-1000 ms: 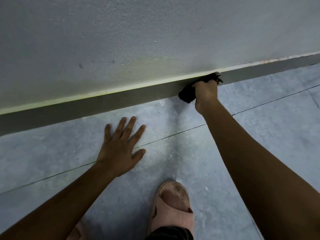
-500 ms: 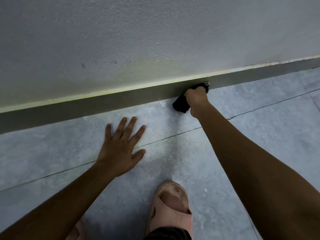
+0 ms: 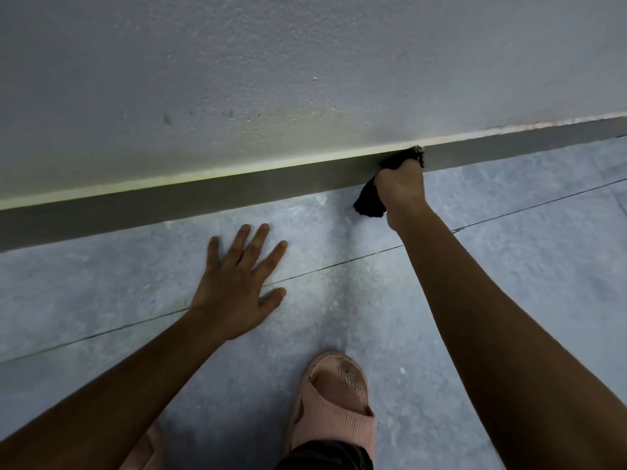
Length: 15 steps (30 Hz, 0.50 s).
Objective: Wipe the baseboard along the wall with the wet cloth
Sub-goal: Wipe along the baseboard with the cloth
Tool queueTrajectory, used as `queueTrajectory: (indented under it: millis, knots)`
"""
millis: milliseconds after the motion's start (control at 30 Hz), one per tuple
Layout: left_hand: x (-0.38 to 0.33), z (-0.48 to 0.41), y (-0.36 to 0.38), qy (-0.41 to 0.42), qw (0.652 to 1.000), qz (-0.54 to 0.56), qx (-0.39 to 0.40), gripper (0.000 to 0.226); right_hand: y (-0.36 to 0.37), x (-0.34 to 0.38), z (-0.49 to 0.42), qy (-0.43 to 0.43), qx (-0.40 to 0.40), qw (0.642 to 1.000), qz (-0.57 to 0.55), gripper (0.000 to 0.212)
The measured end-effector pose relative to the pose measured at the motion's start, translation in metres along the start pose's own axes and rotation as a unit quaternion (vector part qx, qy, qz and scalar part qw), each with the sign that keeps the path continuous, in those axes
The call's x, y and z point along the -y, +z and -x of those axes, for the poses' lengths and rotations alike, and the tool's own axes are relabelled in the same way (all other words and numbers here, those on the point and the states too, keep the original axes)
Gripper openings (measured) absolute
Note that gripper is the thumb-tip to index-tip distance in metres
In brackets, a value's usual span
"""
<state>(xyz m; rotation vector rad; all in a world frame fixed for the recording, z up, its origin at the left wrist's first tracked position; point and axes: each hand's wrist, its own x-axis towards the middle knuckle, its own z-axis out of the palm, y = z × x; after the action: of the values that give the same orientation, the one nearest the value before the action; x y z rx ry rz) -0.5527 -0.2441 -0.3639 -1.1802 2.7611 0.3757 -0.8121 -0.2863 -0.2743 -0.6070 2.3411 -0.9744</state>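
My right hand [image 3: 402, 188] clenched around bunched black wet cloth [image 3: 369, 201], pressed against dark grey baseboard strip [image 3: 203, 201] ahead of knuckles; slid back rightward since half-second ago, probably scrubbing. Left hand [image 3: 237, 290] splayed flat, empty, unmoved, bracing on floor.

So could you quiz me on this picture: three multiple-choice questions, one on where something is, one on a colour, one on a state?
1. Where is the left hand?
A. flat on the floor
B. on the wall
C. on the slipper

2. What colour is the cloth?
A. white
B. black
C. yellow

3. How is the right hand?
A. open and empty
B. closed on the cloth
C. resting on a knee

Answers: 1 A, its fingers spread on the floor; 2 B, it shows black against the baseboard; 3 B, the fist grips the cloth against the baseboard.
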Motion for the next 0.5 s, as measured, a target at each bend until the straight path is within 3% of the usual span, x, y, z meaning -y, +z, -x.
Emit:
queueTrajectory:
  millis: [100,267,500]
  knots:
    - [-0.001,0.001,-0.002,0.000,1.000,-0.001,0.002,0.075,0.006,-0.002,0.001,-0.008,-0.006,0.997,0.071,0.010]
    - [-0.002,0.001,-0.006,-0.007,1.000,0.001,0.019,0.076,0.012,-0.024,0.001,0.009,0.042,0.944,0.328,0.049]
    - [-0.001,0.001,-0.001,0.004,1.000,-0.004,-0.011,0.073,0.035,-0.045,0.033,-0.084,0.031,0.888,0.451,0.060]
